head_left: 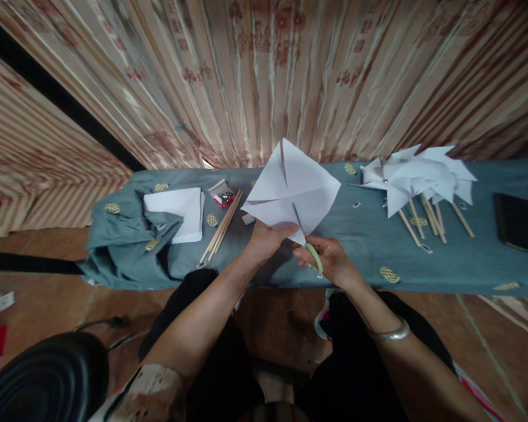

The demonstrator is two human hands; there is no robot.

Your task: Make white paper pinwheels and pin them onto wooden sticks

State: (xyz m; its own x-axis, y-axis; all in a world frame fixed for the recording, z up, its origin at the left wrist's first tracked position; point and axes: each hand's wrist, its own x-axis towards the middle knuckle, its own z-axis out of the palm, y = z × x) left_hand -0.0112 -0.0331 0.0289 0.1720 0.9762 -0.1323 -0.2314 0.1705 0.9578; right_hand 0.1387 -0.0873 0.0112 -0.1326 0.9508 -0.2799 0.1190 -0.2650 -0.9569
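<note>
A square sheet of white paper [310,176] is held up over the cloth-covered table, one corner pointing toward me. Slits run inward from its far and left corners. My left hand [268,239] grips the sheet near its close edge, the thumb on top. In my right hand [330,258] is a pair of scissors [313,258] with light green handles. Their blade lies along the near corner of the paper, pointing to its middle. To the left are several thin wooden sticks [224,225] and a small open box [222,192] of shiny metal pins.
A stack of white paper [189,214] rests at the table's left. Several finished paper pinwheels [426,179] on sticks lie to the right, beside a dark flat object [519,223]. A patterned curtain [286,76] hangs behind the blue-grey tablecloth [356,264]. A black round stool [48,381] stands lower left.
</note>
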